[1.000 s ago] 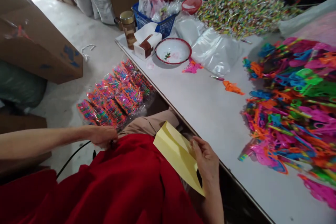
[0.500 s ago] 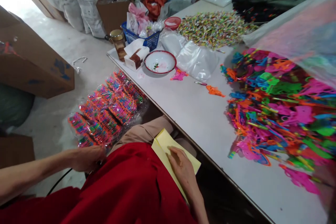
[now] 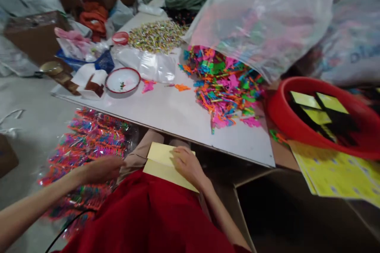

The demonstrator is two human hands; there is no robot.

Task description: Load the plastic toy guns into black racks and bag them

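My right hand (image 3: 185, 165) lies flat, fingers stretched, on a folded yellow paper (image 3: 162, 161) that rests on my lap above the red garment (image 3: 151, 217). My left hand (image 3: 102, 169) hovers at my left side beside the lap, blurred by motion, so its fingers are unclear. It is near packs of colourful toys in clear wrap (image 3: 89, 142) on the floor. A heap of bright plastic toy pieces (image 3: 222, 83) spreads over the white table (image 3: 178, 114) in front of me.
A red basin (image 3: 285, 120) with yellow-black cards stands at the right, above yellow printed sheets (image 3: 335, 172). A large clear bag (image 3: 264, 16) leans over the heap. A white bowl (image 3: 122, 80), small clear bags (image 3: 157, 65), a heap of candy-like pieces (image 3: 156, 35), a basket and a jar line the table's far end.
The view has swung to the right, bringing the red basin and big bag into sight. My right hand has gone from holding the yellow paper up to pressing it flat on my lap.
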